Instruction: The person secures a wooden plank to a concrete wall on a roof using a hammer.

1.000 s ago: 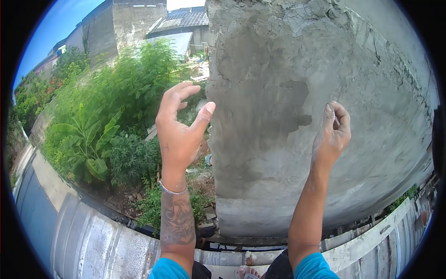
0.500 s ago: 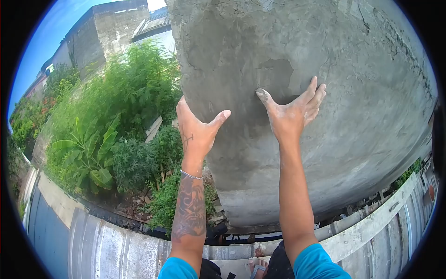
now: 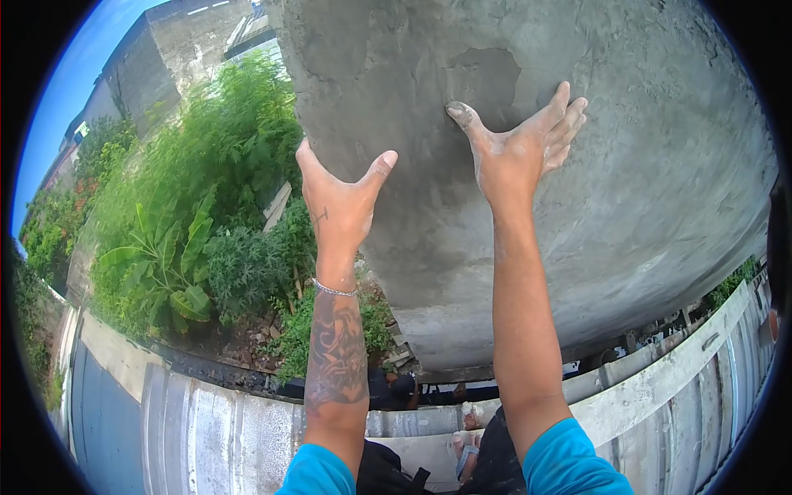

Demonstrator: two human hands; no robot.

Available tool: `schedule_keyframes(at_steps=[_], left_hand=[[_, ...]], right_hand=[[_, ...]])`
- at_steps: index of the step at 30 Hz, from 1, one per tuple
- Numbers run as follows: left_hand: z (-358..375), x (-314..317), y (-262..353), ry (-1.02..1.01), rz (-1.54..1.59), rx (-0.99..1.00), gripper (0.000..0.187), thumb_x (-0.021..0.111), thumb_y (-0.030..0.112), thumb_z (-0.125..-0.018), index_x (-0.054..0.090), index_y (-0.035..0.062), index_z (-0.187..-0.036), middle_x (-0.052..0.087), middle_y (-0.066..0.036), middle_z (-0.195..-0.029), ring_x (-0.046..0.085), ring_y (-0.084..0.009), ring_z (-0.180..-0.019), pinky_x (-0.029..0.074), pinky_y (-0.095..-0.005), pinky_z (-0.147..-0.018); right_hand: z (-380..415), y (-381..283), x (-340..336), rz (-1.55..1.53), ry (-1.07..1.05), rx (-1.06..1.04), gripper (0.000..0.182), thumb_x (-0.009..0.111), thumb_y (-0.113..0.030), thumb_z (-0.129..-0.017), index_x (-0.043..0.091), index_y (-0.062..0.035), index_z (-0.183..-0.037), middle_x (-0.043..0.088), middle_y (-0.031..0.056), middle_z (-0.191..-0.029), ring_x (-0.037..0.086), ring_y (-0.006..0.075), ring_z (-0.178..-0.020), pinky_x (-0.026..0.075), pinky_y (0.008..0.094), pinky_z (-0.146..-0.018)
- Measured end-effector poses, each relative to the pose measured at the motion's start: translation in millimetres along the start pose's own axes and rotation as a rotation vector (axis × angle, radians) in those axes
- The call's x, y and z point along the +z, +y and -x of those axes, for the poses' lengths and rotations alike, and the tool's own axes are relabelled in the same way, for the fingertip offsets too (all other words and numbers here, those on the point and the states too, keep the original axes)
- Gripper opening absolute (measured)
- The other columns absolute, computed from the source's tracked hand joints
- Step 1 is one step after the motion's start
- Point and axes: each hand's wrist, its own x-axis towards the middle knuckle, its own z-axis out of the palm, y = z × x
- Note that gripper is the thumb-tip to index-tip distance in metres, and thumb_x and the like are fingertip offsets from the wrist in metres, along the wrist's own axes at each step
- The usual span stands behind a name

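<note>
A broad grey wall coated with cement plaster (image 3: 437,247) fills the middle and right of the view. My left hand (image 3: 340,194) is raised at the wall's left edge, thumb spread away from the index finger and nothing in its grasp. Its other fingers are hidden behind the hand. Further right, my right hand (image 3: 516,148) is open over the plaster, fingers stretched and thumb apart, holding nothing. The right thumb tip, smeared with grey, lies beside a darker patch (image 3: 487,78) with a ragged outline. Pale dust marks both hands.
Corrugated metal roofing (image 3: 223,429) lies below me, around my feet (image 3: 466,458). A long pale board (image 3: 660,379) runs along it on the right. Beyond the wall's left edge are green bushes (image 3: 231,140), a broad-leaved plant (image 3: 169,268) and rubble. Cracks mark the wall's upper right.
Both hands have moved up in the view, still spread. The view has shifted, and my right thumb now sits closer to the dark patch's lower left edge.
</note>
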Motion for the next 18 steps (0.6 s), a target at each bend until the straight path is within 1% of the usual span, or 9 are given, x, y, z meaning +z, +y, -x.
schedule_keyframes(at_steps=[2,5,8,11,14,17,18], left_hand=[[-1,-2,1,-0.023,0.020,-0.011,0.085,0.083,0.031,-0.072,0.035,-0.0076,-0.130,0.049,-0.019,-0.125,0.049,-0.0263,-0.116,0.039,-0.0366,-0.099],[-1,-1,3,-0.001,-0.016,-0.021,0.085,0.083,0.031,-0.072,0.035,-0.0080,-0.130,0.050,-0.020,-0.125,0.050,-0.0265,-0.116,0.039,-0.0367,-0.099],[-1,0,4,-0.002,0.034,-0.031,0.089,0.083,0.033,-0.070,0.033,-0.0083,-0.131,0.049,-0.020,-0.126,0.049,-0.0270,-0.117,0.039,-0.0368,-0.099],[1,5,2,0.022,-0.088,-0.043,0.092,0.084,0.034,-0.070,0.031,-0.0087,-0.132,0.047,-0.021,-0.127,0.048,-0.0274,-0.117,0.038,-0.0367,-0.099],[0,8,0,0.016,-0.027,-0.067,0.105,0.083,0.041,-0.066,0.023,-0.0119,-0.135,0.042,-0.029,-0.130,0.043,-0.0361,-0.123,0.035,-0.0421,-0.102],[-1,0,6,-0.044,0.046,-0.049,0.104,0.083,0.042,-0.067,0.024,-0.0122,-0.134,0.043,-0.029,-0.129,0.044,-0.0359,-0.122,0.035,-0.0422,-0.102],[-2,0,7,-0.040,0.038,-0.045,0.099,0.083,0.039,-0.068,0.026,-0.0112,-0.133,0.044,-0.026,-0.129,0.045,-0.0328,-0.121,0.036,-0.0403,-0.101]], right_hand=[[0,2,-3,-0.014,-0.028,-0.002,0.124,0.082,-0.050,-0.063,0.005,0.0006,-0.146,-0.003,0.0321,-0.149,-0.006,0.0449,-0.140,0.002,0.0639,-0.106],[1,7,-7,0.009,-0.052,-0.040,0.122,0.083,-0.045,-0.064,0.004,0.0001,-0.146,-0.005,0.0317,-0.149,-0.007,0.0445,-0.140,0.003,0.0641,-0.106],[1,2,-9,0.015,-0.059,-0.015,0.121,0.083,-0.039,-0.066,0.002,0.0007,-0.146,-0.004,0.0318,-0.149,-0.006,0.0444,-0.140,0.003,0.0632,-0.106],[1,-1,-7,0.002,-0.044,-0.001,0.119,0.084,-0.034,-0.067,0.002,0.0019,-0.145,-0.004,0.0324,-0.149,-0.006,0.0443,-0.140,0.003,0.0630,-0.106],[2,2,-4,-0.001,-0.041,-0.015,0.119,0.083,-0.038,-0.066,0.003,0.0031,-0.144,-0.002,0.0331,-0.148,-0.006,0.0445,-0.140,0.003,0.0635,-0.106],[2,0,-9,0.021,-0.045,-0.011,0.121,0.083,-0.044,-0.065,0.004,0.0029,-0.144,-0.002,0.0335,-0.148,-0.004,0.0447,-0.140,0.004,0.0645,-0.106],[0,-5,-12,0.013,-0.043,0.013,0.122,0.083,-0.045,-0.065,0.004,0.0029,-0.144,-0.002,0.0335,-0.147,-0.004,0.0449,-0.140,0.004,0.0647,-0.106]])
